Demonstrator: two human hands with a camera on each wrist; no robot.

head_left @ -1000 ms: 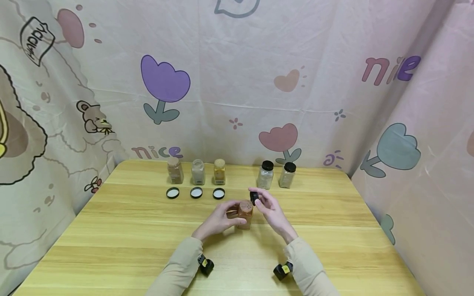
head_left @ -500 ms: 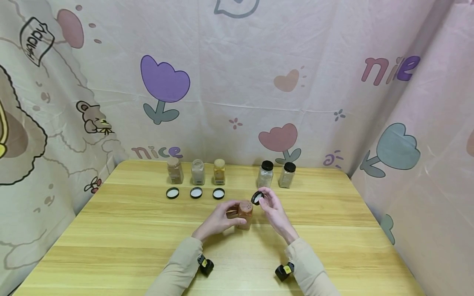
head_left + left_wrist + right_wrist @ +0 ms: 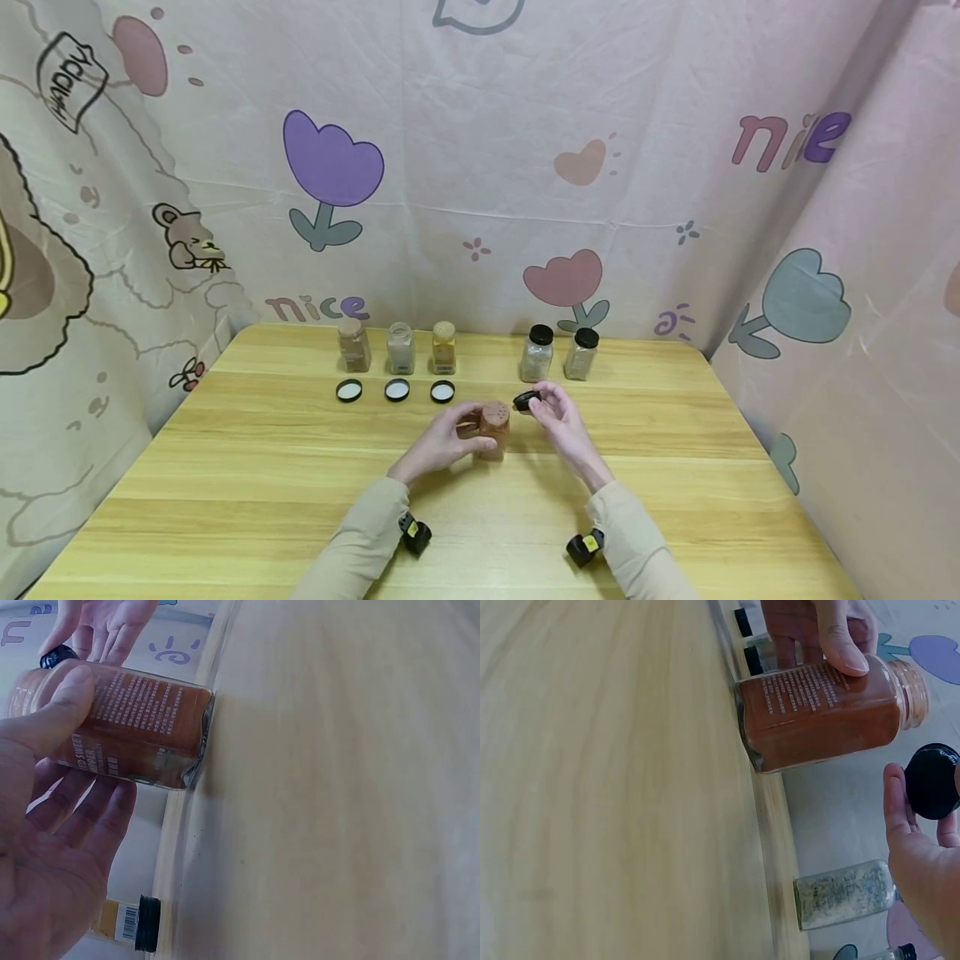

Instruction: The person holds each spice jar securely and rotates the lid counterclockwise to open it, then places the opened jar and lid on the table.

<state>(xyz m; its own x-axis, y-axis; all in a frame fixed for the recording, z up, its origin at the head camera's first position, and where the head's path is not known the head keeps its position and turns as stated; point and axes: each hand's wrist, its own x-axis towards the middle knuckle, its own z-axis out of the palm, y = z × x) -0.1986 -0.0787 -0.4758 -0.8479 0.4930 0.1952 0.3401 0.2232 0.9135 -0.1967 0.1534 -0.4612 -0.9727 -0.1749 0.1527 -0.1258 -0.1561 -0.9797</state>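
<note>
My left hand (image 3: 442, 442) grips a square glass spice jar (image 3: 492, 437) of red-brown powder near the middle of the table. The jar stands upright, its perforated shaker top uncovered, and white print shows on its side (image 3: 142, 712) in the left wrist view. Thumb and fingers hold it from opposite sides just below the neck. To the right of the jar, my right hand (image 3: 562, 425) pinches a round black lid (image 3: 527, 401) between thumb and fingers. The lid is apart from the jar's neck (image 3: 913, 691), as the right wrist view shows, with its black outer face visible there.
Behind, at left, stand lidless jars of brown (image 3: 355, 348), whitish (image 3: 401, 350) and yellow (image 3: 444, 350) contents. Black lids (image 3: 349, 391) lie inside-up before them. Two black-capped jars, one (image 3: 537, 357) beside the other (image 3: 582, 356), stand at back right, near a printed curtain (image 3: 465, 167).
My right hand has shifted slightly right, away from the jar. The lid has turned over in its fingers, its white inside showing half a second ago. The left hand keeps its hold.
</note>
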